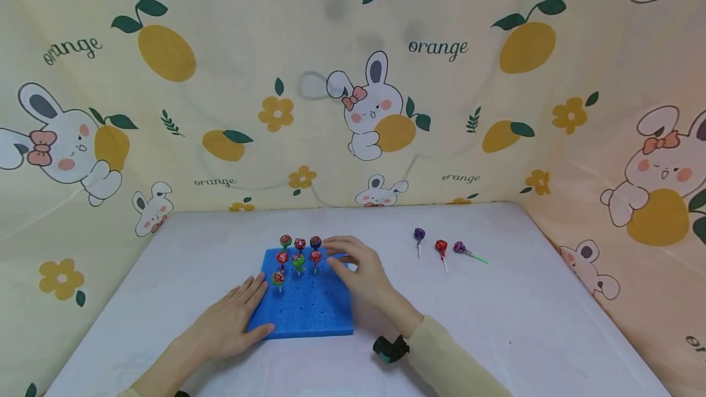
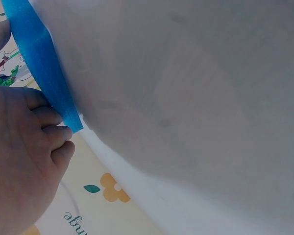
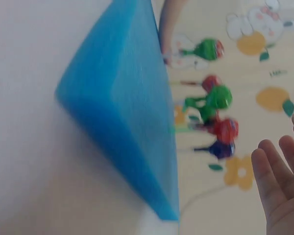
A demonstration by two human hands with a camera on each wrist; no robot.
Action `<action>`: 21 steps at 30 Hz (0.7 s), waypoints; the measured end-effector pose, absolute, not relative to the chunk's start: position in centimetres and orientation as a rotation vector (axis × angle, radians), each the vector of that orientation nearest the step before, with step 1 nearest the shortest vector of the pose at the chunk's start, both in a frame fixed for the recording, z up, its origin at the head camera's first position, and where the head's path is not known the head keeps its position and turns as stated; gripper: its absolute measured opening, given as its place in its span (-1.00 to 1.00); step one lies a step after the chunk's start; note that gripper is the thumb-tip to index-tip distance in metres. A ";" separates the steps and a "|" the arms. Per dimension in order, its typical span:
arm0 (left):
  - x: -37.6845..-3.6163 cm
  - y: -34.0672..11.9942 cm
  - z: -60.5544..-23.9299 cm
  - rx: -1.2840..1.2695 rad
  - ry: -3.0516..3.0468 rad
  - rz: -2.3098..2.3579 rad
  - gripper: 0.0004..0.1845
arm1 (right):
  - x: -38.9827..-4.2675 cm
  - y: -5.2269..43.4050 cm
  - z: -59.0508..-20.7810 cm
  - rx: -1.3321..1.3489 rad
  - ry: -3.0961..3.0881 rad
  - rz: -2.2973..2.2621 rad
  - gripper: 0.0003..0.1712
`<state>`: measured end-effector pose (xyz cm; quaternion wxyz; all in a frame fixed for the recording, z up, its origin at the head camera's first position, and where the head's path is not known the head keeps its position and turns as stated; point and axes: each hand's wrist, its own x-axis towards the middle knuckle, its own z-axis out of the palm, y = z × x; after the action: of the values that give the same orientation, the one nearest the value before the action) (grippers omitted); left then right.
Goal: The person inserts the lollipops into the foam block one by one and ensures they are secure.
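A blue foam block (image 1: 314, 314) lies on the table, with several wrapped lollipops standing on their sticks in its far left part. My left hand (image 1: 234, 317) rests along the block's left edge, fingers extended and thumb at the near corner. At the far right end of the lollipop rows, my right hand (image 1: 366, 268) hovers beside a dark purple lollipop (image 1: 315, 242) and the red lollipop (image 1: 315, 257) in front of it. In the right wrist view, the right hand's fingers (image 3: 272, 178) are extended and apart from the lollipops, holding nothing.
Three loose lollipops lie to the right on the white table (image 1: 496, 323): a purple one (image 1: 419, 234), a red one (image 1: 441, 246) and another purple one (image 1: 460, 247) with a green stick. A patterned cloth (image 1: 469, 109) hangs behind and at both sides.
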<state>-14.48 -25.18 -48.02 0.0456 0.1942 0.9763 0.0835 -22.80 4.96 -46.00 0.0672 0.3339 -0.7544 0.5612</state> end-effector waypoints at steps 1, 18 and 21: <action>-14.5 -25.2 -48.0 0.596 2.982 0.256 0.01 | -22.9 5.4 -46.1 0.990 -2.260 1.695 -0.65; -14.2 -25.0 -47.5 0.599 2.959 0.284 0.01 | -25.1 12.6 -46.9 0.613 -2.230 1.630 -0.65; -14.1 -25.0 -47.5 0.604 2.960 0.286 0.01 | -25.7 14.1 -46.9 0.537 -2.245 1.591 -0.67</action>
<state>-14.13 -25.00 -47.46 0.0533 0.1987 0.9741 0.0940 -25.69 14.08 -46.90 0.1681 0.1889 -0.7894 0.5595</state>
